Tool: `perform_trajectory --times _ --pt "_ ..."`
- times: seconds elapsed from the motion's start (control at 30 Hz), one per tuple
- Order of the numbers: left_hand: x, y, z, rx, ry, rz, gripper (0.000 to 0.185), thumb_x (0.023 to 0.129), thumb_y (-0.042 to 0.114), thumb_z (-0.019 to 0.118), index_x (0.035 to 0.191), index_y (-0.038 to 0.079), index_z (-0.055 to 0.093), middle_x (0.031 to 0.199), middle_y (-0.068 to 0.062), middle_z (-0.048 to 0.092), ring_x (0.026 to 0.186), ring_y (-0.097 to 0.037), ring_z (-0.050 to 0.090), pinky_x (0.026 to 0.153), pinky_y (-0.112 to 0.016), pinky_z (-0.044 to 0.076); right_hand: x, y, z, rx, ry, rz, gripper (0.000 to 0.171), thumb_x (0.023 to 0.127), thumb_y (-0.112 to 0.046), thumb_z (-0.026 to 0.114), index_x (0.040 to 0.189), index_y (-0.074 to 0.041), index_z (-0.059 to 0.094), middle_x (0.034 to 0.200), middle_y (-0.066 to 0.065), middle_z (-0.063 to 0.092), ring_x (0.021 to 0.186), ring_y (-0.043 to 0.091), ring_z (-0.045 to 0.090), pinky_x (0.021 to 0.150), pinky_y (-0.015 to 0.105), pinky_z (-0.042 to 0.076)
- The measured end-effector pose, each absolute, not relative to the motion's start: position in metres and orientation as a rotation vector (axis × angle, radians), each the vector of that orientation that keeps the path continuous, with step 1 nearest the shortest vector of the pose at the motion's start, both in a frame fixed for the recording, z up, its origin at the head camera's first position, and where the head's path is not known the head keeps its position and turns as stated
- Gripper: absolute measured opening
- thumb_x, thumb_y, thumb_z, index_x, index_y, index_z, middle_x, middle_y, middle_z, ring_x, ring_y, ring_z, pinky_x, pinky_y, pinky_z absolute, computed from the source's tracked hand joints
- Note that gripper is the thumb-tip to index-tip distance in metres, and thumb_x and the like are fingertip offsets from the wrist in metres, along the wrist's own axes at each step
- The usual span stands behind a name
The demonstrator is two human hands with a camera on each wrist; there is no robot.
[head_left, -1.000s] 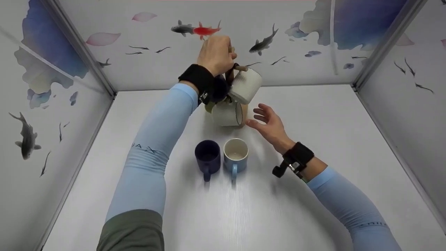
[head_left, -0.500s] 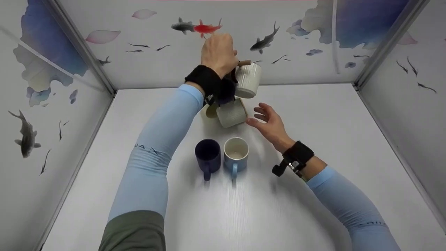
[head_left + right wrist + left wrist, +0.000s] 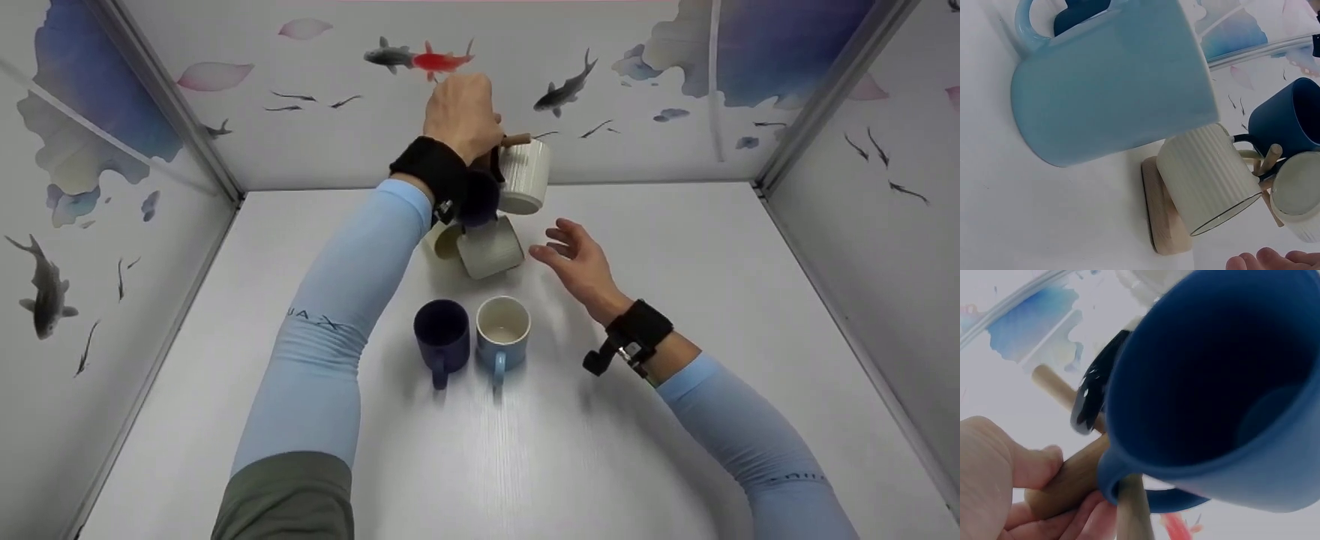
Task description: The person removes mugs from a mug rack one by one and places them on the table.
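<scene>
My left hand (image 3: 461,112) grips the top of a wooden mug tree (image 3: 1072,478); the left wrist view shows its fingers (image 3: 1016,472) curled round the stem. On the tree's pegs hang an upper cream ribbed mug (image 3: 525,176), a lower cream ribbed mug (image 3: 489,247) and a dark blue mug (image 3: 1213,382). My right hand (image 3: 574,255) hovers open, fingers spread, just right of the lower cream mug without touching it. A navy mug (image 3: 442,341) and a light blue mug (image 3: 502,330) stand side by side on the table, handles toward me.
The white table (image 3: 675,420) is boxed in by walls painted with fish (image 3: 570,90) at the back and on both sides. The tree's round wooden base (image 3: 1162,219) rests near the back wall. My right fingertips (image 3: 1264,260) show at that view's bottom edge.
The mug tree has turned a little under my left hand, swinging the hanging cream mugs leftward. My right hand has stayed almost still, a small gap opening between it and the lower mug.
</scene>
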State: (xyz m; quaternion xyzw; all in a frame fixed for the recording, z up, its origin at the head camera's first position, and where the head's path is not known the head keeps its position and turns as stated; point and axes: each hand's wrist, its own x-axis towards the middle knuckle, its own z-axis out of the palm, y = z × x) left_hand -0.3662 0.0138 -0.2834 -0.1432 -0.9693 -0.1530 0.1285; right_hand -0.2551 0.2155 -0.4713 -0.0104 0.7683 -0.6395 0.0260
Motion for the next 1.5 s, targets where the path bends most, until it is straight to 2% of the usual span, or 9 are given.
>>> perform_trajectory --times 0.13,0.33,0.67,0.9,1.17,1.27,1.4,1.5 --pt "-0.368 0.013 -0.283 -0.413 -2.816 -0.461 0.017 0.104 0.020 0.071 0.096 0.005 0.072 0.090 -0.006 0.067 0.094 -0.025 0.070 0.098 -0.041 0.063 -0.263 0.217 -0.460 -0.008 2.367 -1.995 0.089 0.106 -0.036 0.076 0.175 -0.002 0.030 0.176 0.022 0.046 0.163 0.036 0.048 0.136 0.051 0.040" --pt "-0.369 0.016 -0.282 -0.432 -2.833 -0.441 0.021 0.106 0.024 0.069 0.100 0.005 0.074 0.105 -0.011 0.079 0.108 -0.032 0.078 0.104 -0.045 0.064 -0.279 0.218 -0.439 0.029 2.342 -2.038 0.089 0.107 -0.038 0.073 0.176 -0.002 0.028 0.178 0.022 0.043 0.161 0.034 0.052 0.134 0.048 0.044" --pt "-0.370 0.016 -0.283 -0.427 -2.852 -0.433 0.026 0.109 0.028 0.069 0.110 0.004 0.078 0.100 -0.007 0.075 0.101 -0.026 0.074 0.102 -0.044 0.063 -0.309 0.218 -0.411 0.182 2.228 -2.107 0.100 0.105 -0.045 0.075 0.177 -0.003 0.021 0.180 0.021 0.039 0.164 0.036 0.047 0.134 0.045 0.043" --pt "-0.370 0.017 -0.282 -0.400 -2.883 -0.439 0.030 0.109 0.031 0.071 0.120 0.005 0.082 0.117 -0.009 0.084 0.112 -0.028 0.078 0.106 -0.042 0.062 -0.328 0.210 -0.402 0.236 2.254 -2.068 0.106 0.103 -0.052 0.076 0.178 -0.004 0.019 0.181 0.019 0.039 0.163 0.034 0.048 0.134 0.044 0.043" --pt "-0.370 0.017 -0.281 -0.380 -2.886 -0.432 0.031 0.109 0.031 0.073 0.124 0.006 0.082 0.125 -0.009 0.084 0.121 -0.030 0.078 0.109 -0.043 0.061 -0.341 0.203 -0.397 0.309 2.148 -2.063 0.114 0.101 -0.056 0.076 0.179 -0.003 0.011 0.184 0.022 0.029 0.166 0.035 0.047 0.134 0.043 0.043" --pt "-0.371 0.017 -0.281 -0.375 -2.883 -0.421 0.031 0.108 0.031 0.073 0.124 0.006 0.083 0.125 -0.009 0.085 0.122 -0.030 0.078 0.110 -0.043 0.062 -0.342 0.199 -0.397 0.307 2.097 -2.071 0.110 0.102 -0.057 0.075 0.177 -0.003 0.017 0.180 0.021 0.035 0.162 0.033 0.051 0.133 0.043 0.046" --pt "-0.372 0.018 -0.280 -0.367 -2.889 -0.425 0.031 0.108 0.032 0.074 0.124 0.007 0.083 0.125 -0.008 0.085 0.123 -0.029 0.078 0.109 -0.042 0.062 -0.343 0.192 -0.396 0.291 2.089 -2.064 0.095 0.102 -0.055 0.074 0.170 -0.003 0.032 0.168 0.016 0.048 0.148 0.027 0.061 0.127 0.043 0.051" --pt "-0.371 0.018 -0.281 -0.353 -2.890 -0.438 0.031 0.108 0.033 0.074 0.124 0.008 0.083 0.125 -0.007 0.085 0.121 -0.028 0.078 0.107 -0.041 0.063 -0.344 0.186 -0.396 0.282 2.086 -2.057 0.089 0.103 -0.054 0.074 0.167 -0.005 0.037 0.164 0.015 0.053 0.141 0.025 0.064 0.123 0.043 0.054"
